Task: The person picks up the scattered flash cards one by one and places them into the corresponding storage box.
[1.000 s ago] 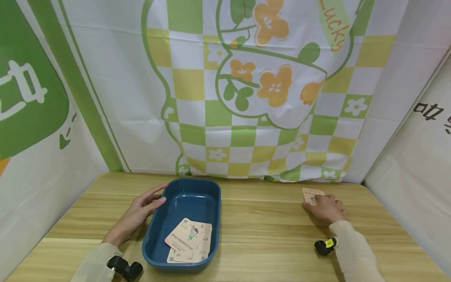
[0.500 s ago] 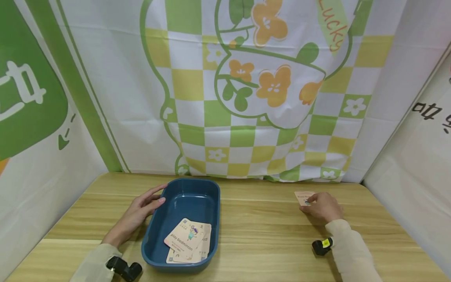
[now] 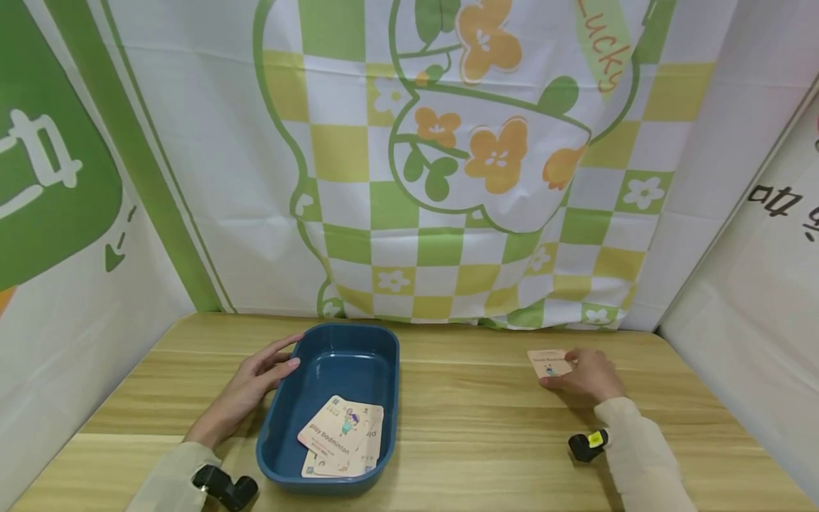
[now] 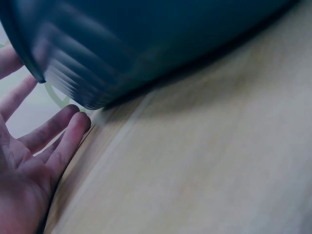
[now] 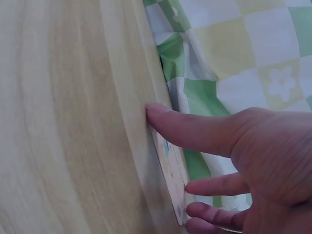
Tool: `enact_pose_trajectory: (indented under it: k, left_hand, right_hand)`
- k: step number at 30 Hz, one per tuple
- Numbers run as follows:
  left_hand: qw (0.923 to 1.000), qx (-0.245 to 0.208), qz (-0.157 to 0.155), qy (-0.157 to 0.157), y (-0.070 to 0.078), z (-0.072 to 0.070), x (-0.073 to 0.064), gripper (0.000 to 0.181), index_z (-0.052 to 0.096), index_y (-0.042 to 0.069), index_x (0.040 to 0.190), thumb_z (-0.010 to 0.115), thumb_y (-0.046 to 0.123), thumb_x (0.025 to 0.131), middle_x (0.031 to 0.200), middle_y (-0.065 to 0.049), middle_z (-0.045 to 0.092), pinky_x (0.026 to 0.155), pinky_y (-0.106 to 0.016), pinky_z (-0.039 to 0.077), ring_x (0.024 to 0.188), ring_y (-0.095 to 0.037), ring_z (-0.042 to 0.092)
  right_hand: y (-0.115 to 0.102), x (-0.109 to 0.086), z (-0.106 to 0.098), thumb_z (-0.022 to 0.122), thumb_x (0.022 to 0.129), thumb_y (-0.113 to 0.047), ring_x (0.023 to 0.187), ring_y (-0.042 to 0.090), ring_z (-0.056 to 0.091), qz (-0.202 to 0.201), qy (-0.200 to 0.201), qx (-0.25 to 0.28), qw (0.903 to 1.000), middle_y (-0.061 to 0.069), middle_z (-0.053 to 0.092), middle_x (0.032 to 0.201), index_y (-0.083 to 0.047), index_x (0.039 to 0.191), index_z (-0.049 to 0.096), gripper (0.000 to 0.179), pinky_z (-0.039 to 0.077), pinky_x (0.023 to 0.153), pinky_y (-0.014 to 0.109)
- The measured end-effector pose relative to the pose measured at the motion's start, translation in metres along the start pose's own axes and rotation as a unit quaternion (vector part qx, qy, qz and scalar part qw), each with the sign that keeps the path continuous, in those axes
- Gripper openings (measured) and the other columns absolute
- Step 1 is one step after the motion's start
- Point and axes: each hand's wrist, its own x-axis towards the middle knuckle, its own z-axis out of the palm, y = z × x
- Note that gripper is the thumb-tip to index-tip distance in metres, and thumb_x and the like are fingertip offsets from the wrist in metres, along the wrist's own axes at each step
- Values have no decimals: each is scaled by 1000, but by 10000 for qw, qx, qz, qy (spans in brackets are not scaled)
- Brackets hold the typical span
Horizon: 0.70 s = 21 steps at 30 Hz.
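Observation:
A blue rectangular tray (image 3: 345, 373) stands left of the middle of the table. My left hand (image 3: 239, 395) has its fingers fairly straight, fingertips right at the tray's left rim. In the left wrist view, relaxed fingers (image 4: 68, 141) are beside the tray's outer wall (image 4: 122, 53). Far to the right, my right hand (image 3: 591, 377) pinches a pale printed card (image 3: 544, 363) by its edges. The right wrist view shows the thumb (image 5: 190, 129) at one edge of this card (image 5: 170, 170) and fingertips at another. Its small print is partly covered by the hand.
Several similar cards lie overlapped at the tray's near end, the top one a "play badminton" card (image 3: 335, 429). Behind the wooden table (image 3: 467, 434) hangs a checkered cloth (image 3: 441, 249). Printed fabric walls (image 3: 755, 299) close off both sides.
The card has shifted left along the table and turned slightly, with my right hand moving along. My left hand and the tray hold their place.

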Motion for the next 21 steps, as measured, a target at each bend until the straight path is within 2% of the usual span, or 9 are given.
enact_pose_trajectory:
  k: [3,7,12,15,19,21]
  left_hand:
    - [10000,10,28,-1,0,0,0,54,41,11,156,55,26,106,142,-25,52,101,-55,44,123,-32,54]
    - [10000,-10,62,-14,0,0,0,54,41,11,156,55,25,106,142,-26,51,102,-57,43,122,-32,54]
    - [10000,-36,74,-37,-1,0,0,54,40,10,156,55,25,107,143,-25,50,103,-59,42,122,-27,55]
    - [10000,-48,55,-41,-1,0,0,54,40,10,156,55,25,107,143,-25,50,104,-60,41,121,-24,55]
    - [10000,-63,32,-38,0,0,0,54,40,10,156,55,25,107,144,-25,50,104,-61,41,122,-26,54]
    - [10000,-55,23,-40,0,0,0,54,40,10,156,55,26,107,144,-25,50,104,-62,41,123,-28,53]
  right_hand:
    - [0,1,-1,88,74,-47,99,43,58,7,-296,89,9995,36,59,117,20,124,56,89,49,86,56]
    - [-2,1,-2,90,73,-45,90,33,58,92,-576,172,9982,30,61,109,20,120,57,87,51,82,51]
    - [-4,-1,-1,93,70,-43,98,34,59,33,-809,341,9961,28,61,116,14,124,57,86,49,85,51]
    - [-3,-1,-1,94,70,-36,99,33,60,-188,-980,530,9936,26,62,115,7,127,57,80,49,84,49]
    - [-3,0,-2,94,71,-30,95,32,59,-377,-1109,700,9906,23,63,111,3,129,57,77,49,80,47]
    - [-3,0,-2,94,70,-33,97,34,59,-357,-1088,699,9910,24,61,112,4,129,57,79,49,82,48]
